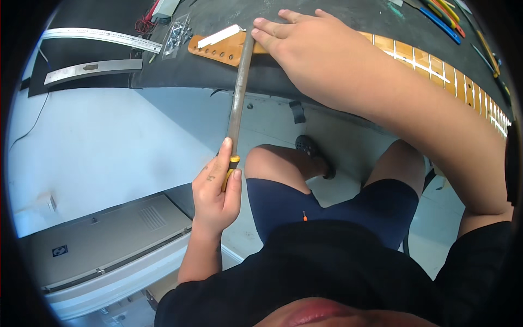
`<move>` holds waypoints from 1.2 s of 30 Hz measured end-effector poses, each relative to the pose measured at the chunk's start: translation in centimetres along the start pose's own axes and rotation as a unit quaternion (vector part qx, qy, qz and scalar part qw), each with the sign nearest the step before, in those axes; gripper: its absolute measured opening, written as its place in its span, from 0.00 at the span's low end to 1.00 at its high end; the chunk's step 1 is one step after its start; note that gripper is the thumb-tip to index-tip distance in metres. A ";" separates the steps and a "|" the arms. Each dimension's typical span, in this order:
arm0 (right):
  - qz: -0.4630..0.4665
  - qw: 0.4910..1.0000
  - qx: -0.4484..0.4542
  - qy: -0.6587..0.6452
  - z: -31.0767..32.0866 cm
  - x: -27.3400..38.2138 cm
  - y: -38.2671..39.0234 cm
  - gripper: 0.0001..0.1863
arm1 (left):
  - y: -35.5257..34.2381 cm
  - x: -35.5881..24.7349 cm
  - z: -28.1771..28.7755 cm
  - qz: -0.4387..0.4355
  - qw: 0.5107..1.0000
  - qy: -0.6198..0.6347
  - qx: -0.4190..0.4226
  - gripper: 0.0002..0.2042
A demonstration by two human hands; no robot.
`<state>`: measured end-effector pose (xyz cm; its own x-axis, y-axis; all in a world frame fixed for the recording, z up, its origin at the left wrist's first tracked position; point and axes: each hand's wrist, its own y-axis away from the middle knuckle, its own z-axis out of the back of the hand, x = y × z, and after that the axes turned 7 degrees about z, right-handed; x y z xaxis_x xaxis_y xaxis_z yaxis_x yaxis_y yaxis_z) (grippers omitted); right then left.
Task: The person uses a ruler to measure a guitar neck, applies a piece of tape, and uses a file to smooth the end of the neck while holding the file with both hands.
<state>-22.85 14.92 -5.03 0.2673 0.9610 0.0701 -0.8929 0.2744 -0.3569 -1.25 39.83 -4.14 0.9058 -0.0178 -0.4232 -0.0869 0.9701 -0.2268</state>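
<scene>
My left hand [217, 193] grips the yellow-and-black handle of a long metal file [241, 92], whose shaft runs up across a wooden guitar neck [463, 87] near its headstock [215, 54]. My right hand [297, 49] lies over the neck with fingers stretched out, its fingertips beside or touching the file's far end; what lies under the palm is hidden. A white strip [218, 36] sits on the headstock. The fretboard, mostly to the right, carries white strips along the frets, partly covered by my forearm.
The dark bench mat [109, 98] holds a long ruler [98, 35], a steel straightedge [92, 71], a bag of small parts [175, 38], red leads [144, 22] and several hand tools [444, 19]. A pale wall [98, 136] and metal cabinet [109, 234] are at left, my legs below the bench.
</scene>
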 end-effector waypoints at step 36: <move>-0.058 0.991 0.058 -0.103 3.4 -0.2 -1.9 0.36 | -26.3 8.9 -2.3 -0.010 0.887 0.448 -0.114 0.29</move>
<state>-22.46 14.30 -1.17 0.3020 0.9058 0.2970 -0.8993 0.3741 -0.2264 8.17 13.60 -3.96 0.2249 -0.3182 -0.9210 -0.2484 0.8952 -0.3699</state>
